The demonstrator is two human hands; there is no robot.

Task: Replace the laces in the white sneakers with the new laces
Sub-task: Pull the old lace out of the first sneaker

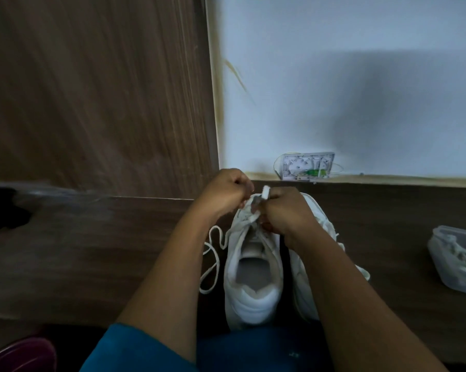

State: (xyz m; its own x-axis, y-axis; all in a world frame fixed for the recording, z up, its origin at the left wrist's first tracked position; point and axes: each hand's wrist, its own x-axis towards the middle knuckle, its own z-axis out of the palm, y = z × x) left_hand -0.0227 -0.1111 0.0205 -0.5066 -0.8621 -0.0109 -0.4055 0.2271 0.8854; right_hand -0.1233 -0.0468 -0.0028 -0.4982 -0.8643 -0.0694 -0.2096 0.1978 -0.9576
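Note:
Two white sneakers stand side by side on the wooden table, heels toward me. The left sneaker (253,280) shows its open collar; my right forearm covers most of the right sneaker (304,288). My left hand (226,191) and my right hand (285,210) are curled over the left sneaker's upper eyelets, each pinching a part of the white lace (256,202). A loose length of that lace (213,253) loops on the table left of the shoe.
A clear plastic container (457,256) holding white laces lies at the right. A white wall box (307,166) sits at the table's back edge. A dark object (3,210) lies at the far left. A wooden panel (97,89) rises behind.

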